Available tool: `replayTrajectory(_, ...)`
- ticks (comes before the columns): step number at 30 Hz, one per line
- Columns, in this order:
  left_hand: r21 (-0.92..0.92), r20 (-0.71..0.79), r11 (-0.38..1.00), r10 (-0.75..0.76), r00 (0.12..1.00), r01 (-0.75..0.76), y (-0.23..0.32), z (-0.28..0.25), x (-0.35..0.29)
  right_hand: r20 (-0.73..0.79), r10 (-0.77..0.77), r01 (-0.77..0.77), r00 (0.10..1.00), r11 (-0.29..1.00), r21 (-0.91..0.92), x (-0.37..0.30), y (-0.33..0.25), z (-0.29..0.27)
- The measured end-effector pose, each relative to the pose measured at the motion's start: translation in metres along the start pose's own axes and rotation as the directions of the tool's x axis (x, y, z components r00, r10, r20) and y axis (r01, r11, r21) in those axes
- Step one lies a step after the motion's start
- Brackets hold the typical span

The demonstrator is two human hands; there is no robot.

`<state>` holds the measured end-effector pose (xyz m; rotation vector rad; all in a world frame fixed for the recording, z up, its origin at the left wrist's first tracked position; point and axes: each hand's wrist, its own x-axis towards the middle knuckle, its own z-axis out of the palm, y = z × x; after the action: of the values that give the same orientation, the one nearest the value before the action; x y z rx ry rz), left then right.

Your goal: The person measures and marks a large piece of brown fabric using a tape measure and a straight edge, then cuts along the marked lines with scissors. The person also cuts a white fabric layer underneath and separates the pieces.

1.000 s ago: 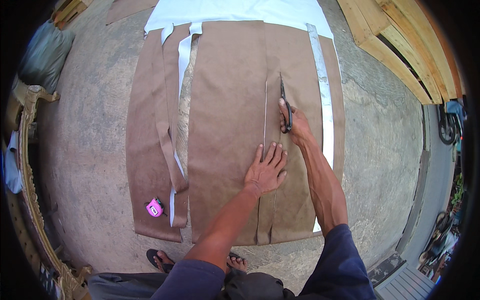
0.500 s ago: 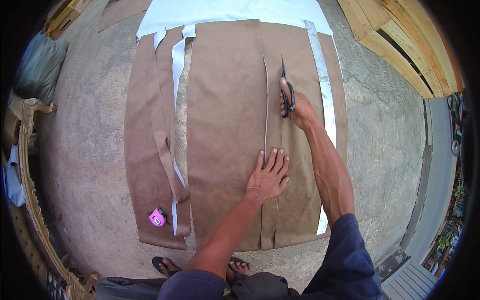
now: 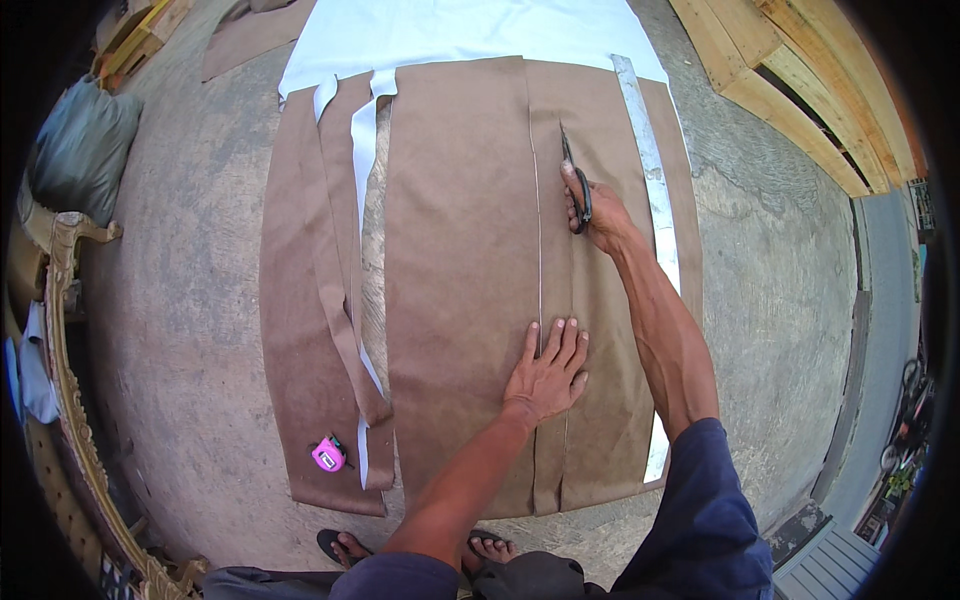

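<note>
Beginning at the left, finding a pink tape measure (image 3: 328, 453) resting on a brown side panel (image 3: 290, 300), near a loose narrow brown strip (image 3: 333, 290) trailing toward the body. Coming next to the main brown cloth (image 3: 455, 250), lying broad and flat, meeting a pale blue cloth (image 3: 470, 30) at the far edge. Pressing the left hand (image 3: 545, 382) palm down there, spreading the fingers a little and pinching nothing, covering part of a narrow band between two long lines (looking like cuts or edges, not showing clearly enough for telling which). Holding black scissors (image 3: 567, 148) in the right hand (image 3: 602, 215), over the cloth, well ahead of the left fingertips and nearly in line with them. Curling the right fingers closed around the handles, laying the thumb along the near end of the blades, leaving any gap between those blades too small for making out. Pointing the tip away from the body, aligning the scissors' long axis almost with the band's right-hand line, tilting slightly leftward toward the tip. Ending farther right at a long silvery strip (image 3: 655, 195), running roughly parallel to that line, lying apart from the scissors.
</note>
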<state>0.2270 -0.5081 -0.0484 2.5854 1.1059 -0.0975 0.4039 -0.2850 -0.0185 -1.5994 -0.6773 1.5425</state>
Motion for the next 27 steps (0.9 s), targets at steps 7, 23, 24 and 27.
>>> replayTrajectory(7,-0.019,-0.014,1.0,0.005,1.0,-0.006,0.0,0.0,0.0,0.004,0.004,-0.004,1.0,0.998,0.069,0.019,-0.014,0.0)
replayTrajectory(23,-0.035,-0.07,0.999,0.022,0.997,-0.025,0.0,0.003,-0.001,0.072,0.01,-0.02,0.997,0.992,0.128,0.059,-0.036,0.002)
replayTrajectory(24,-0.003,-0.076,1.0,0.017,0.997,-0.018,-0.001,0.003,-0.001,0.087,0.04,-0.049,0.995,0.993,0.11,0.062,-0.038,0.002)
replayTrajectory(27,-0.025,-0.037,0.999,0.022,0.999,-0.023,0.003,0.003,-0.006,0.076,0.038,-0.044,0.996,0.996,0.078,0.066,-0.039,0.0)
